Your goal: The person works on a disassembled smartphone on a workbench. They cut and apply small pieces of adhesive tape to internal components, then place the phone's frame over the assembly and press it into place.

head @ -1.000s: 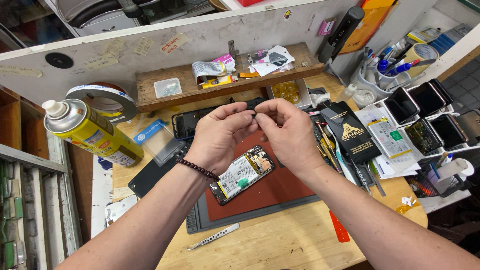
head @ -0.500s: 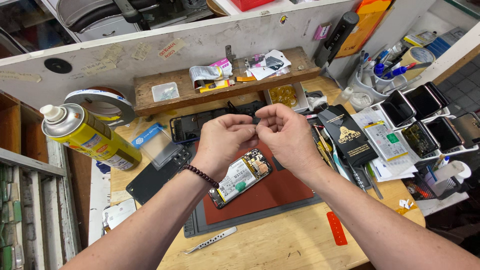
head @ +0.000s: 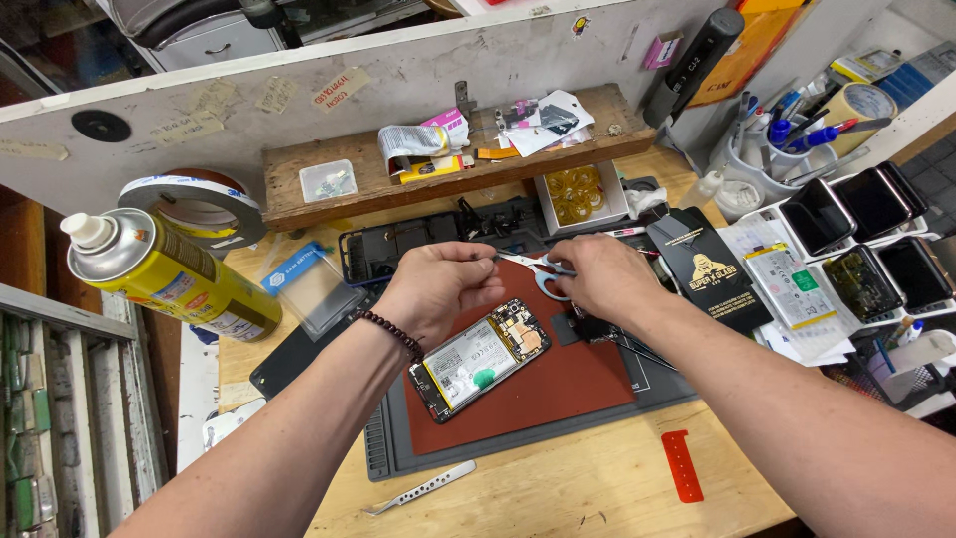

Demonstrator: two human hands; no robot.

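**Scissors come into the hands above the opened phone**

Half a second ago the two hands were pinched together over the mat with no tool showing between them. Now the right hand (head: 602,279), centre of the frame, grips a pair of small scissors (head: 543,271) by the pale blue handles, blades pointing left. The left hand (head: 438,287) pinches something very small at the blade tips; what it is cannot be told. This reads as a shift from fingering a part to trimming it.

The opened phone (head: 478,359), back off and battery showing, lies untouched on the red mat (head: 558,384) just below both hands, tilted, in the middle of the frame.

Counted:
- one pair of scissors
- one opened phone on the mat
- one yellow spray can (head: 159,274) at the left edge
- one roll of tape (head: 189,204) behind the can
- one metal pry tool (head: 418,488) on the tabletop (head: 558,488), lower centre
- one red plastic strip (head: 682,465) to the lower right
- about four dark phone screens (head: 861,234) stacked at the right
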